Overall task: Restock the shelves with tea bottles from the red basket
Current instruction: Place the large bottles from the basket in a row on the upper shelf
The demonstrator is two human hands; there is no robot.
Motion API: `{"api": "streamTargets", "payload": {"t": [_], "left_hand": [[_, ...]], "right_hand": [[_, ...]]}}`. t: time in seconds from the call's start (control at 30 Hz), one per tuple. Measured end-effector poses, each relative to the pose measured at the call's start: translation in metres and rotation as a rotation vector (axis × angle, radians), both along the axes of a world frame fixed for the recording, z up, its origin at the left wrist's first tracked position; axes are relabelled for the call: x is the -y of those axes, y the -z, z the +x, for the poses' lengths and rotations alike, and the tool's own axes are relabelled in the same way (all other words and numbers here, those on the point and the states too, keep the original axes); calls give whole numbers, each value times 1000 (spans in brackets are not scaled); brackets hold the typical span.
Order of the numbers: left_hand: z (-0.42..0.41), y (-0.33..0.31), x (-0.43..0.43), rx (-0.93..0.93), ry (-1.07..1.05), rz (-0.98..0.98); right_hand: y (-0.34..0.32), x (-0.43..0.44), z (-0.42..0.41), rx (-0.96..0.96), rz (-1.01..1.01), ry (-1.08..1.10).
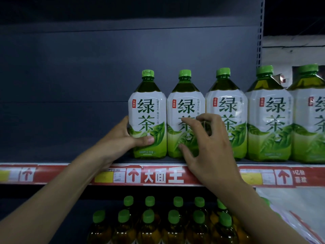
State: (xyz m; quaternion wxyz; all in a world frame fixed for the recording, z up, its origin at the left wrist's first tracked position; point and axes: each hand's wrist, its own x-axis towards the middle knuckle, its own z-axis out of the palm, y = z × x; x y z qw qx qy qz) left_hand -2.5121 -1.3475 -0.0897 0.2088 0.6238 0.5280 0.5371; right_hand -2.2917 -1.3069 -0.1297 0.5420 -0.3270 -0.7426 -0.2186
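Green-capped tea bottle (147, 111), left end of row, gripped by our left hand (121, 138): thumb across lower label, fingers round its left side. Our right hand (209, 148) loosely curled, holding nothing, before second bottle (185, 103); fingertips perhaps graze label. Both bottles upright, touching, near shelf (70, 173) front edge. Rightward, three more bottles (269, 111); lower-shelf bottles (149, 219) beneath.

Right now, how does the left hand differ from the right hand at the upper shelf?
The left hand wraps the leftmost bottle, thumb across its label; the right hand sits clawed before the second bottle, wrapping nothing. The left hand's grip is plain; whether the right hand touches is unclear. Both are bare and raised to the upper shelf.
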Motion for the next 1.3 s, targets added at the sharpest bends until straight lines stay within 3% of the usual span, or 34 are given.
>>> {"api": "streamTargets", "payload": {"t": [0.23,0.43,0.5,0.6,0.77,0.93,1.1,1.3], "left_hand": [[14,3,13,-102,-76,20],[19,22,66,-831,-551,73],[11,38,89,-989,-651,117],[-5,73,133,-1088,-697,218],[-53,151,229,-1120,-828,-11],[-104,266,360,-947,-931,-446],[-123,385,496,-511,-1053,-901],[-109,497,594,31,-1098,-1203]], "right_hand": [[-3,11,-3,4,-53,42],[-3,45,-23,126,-66,70],[4,60,-39,169,-67,23],[24,87,-69,212,-89,-77],[81,147,-136,356,-305,-331],[180,221,-221,532,-557,-632],[295,304,-305,721,-878,-841],[420,408,-349,1015,-1330,-947]]}}
